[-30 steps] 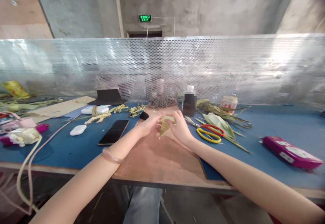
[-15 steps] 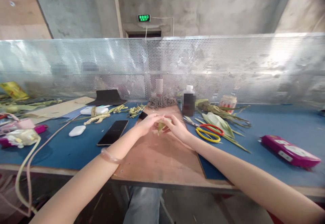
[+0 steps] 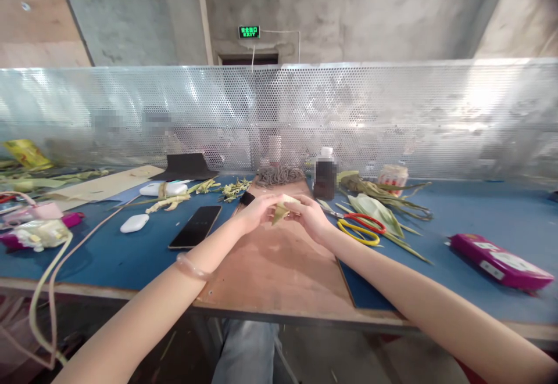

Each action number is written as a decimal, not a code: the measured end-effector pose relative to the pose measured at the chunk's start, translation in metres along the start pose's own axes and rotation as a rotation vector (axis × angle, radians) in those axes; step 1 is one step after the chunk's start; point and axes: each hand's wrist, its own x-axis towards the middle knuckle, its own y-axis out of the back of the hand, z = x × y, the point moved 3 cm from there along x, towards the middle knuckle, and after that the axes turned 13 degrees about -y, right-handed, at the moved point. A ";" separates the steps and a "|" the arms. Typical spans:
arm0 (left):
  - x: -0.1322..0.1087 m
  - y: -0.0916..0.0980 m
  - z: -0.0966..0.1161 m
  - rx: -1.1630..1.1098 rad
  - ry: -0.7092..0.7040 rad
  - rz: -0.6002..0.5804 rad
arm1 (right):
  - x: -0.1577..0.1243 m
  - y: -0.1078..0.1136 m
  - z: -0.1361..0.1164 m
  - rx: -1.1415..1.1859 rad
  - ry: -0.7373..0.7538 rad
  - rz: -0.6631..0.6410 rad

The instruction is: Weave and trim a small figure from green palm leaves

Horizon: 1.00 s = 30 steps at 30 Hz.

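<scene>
Over the brown board [image 3: 279,273], my two hands meet around a small folded piece of pale green leaf [image 3: 280,214]. My left hand [image 3: 258,211] pinches it from the left side. From the right, the fingers of my right hand [image 3: 310,214] are closed on its other edge. Part of the leaf is hidden behind the fingers. A heap of grey cord [image 3: 279,176] lies at the board's far end. Beside my right forearm rest scissors [image 3: 360,230] with red and yellow handles, next to a wide green leaf [image 3: 370,210].
A dark bottle [image 3: 325,180] stands behind my right hand, near a bundle of dried leaves [image 3: 375,189] and a jar [image 3: 393,178]. Left are a phone [image 3: 195,227], a white case [image 3: 134,223] and leaf pieces [image 3: 235,189]. A magenta packet [image 3: 499,261] lies right; a perforated metal screen [image 3: 279,117] borders the back.
The leaf piece shows more between my hands now, its pale folded top turned up. My right-hand fingers have shifted slightly right. The objects on the table stay put.
</scene>
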 end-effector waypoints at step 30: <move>-0.004 0.006 0.006 -0.025 0.005 -0.135 | -0.001 0.002 0.006 0.022 -0.132 -0.299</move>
